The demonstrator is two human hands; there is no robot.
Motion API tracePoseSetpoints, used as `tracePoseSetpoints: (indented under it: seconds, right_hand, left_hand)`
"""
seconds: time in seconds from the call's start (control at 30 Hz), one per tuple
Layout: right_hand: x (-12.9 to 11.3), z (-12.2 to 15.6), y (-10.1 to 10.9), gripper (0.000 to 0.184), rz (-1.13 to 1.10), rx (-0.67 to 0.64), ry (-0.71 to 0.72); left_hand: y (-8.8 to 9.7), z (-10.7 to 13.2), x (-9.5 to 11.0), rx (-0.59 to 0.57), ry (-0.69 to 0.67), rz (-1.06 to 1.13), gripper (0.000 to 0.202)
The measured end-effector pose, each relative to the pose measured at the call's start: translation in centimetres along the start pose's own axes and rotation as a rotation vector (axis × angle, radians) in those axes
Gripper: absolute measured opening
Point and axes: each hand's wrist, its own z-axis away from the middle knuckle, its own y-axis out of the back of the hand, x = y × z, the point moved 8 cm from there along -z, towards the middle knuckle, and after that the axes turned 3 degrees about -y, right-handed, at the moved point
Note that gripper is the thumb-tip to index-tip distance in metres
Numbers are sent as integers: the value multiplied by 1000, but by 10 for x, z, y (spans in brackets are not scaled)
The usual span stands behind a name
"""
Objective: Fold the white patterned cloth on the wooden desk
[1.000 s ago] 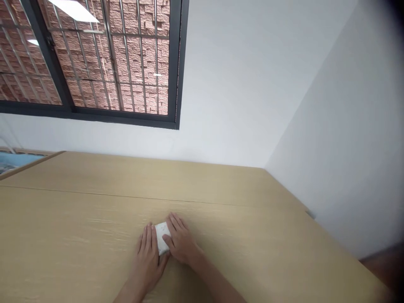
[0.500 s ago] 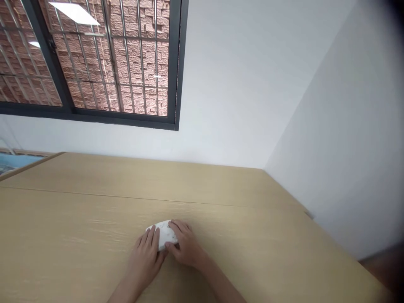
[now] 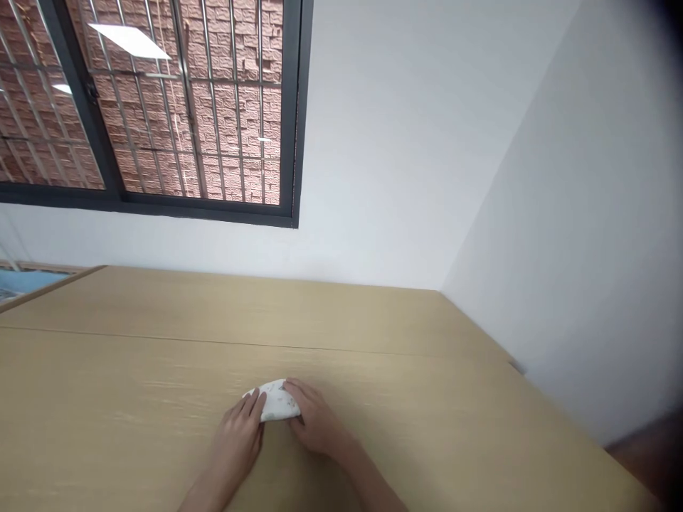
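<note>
A small white folded cloth (image 3: pixel 278 402) with faint printed marks lies between my two hands, on or just above the wooden surface. My left hand (image 3: pixel 241 427) grips its left end, fingers over the top. At the right end my right hand (image 3: pixel 316 419) holds it, with the fingers on top and the thumb by the near edge. The cloth's upper edge curves, and both its ends are partly hidden under my fingers.
The wide, light wooden surface (image 3: pixel 160 398) has a seam running across it. Behind it stands a white wall (image 3: pixel 373 178) with a dark-framed, barred window (image 3: pixel 291 156). Another wall (image 3: pixel 587 249) closes the right side. Something light blue (image 3: pixel 26 281) shows past the left edge.
Both hands still hold the cloth. My left thumb has drawn back from the near side, and the cloth's near edge shows more. The view has tilted up slightly.
</note>
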Motion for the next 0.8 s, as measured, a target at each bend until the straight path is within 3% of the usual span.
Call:
tracePoseSetpoints:
  seconds: [0.17, 0.3, 0.43, 0.53, 0.7, 0.8]
  right_hand:
    - [-11, 5, 14, 55, -80, 107, -1]
    - [-18, 8, 23, 63, -200, 184, 28]
    - [-26, 9, 23, 66, -226, 162, 68]
    - [-29, 8, 21, 59, -253, 156, 65]
    - [-26, 7, 26, 51, -337, 361, -60]
    - [-28, 8, 28, 36, -385, 431, -175]
  left_hand:
    - [20, -1, 4, 54, -18, 62, 42]
    - [47, 1, 13, 157, -74, 72, 48]
    - [61, 4, 16, 178, -85, 167, 49]
    - [63, 6, 9, 112, 42, 402, 38]
    - [61, 11, 7, 7, 367, 742, 37]
    - [58, 14, 13, 15, 468, 843, 43]
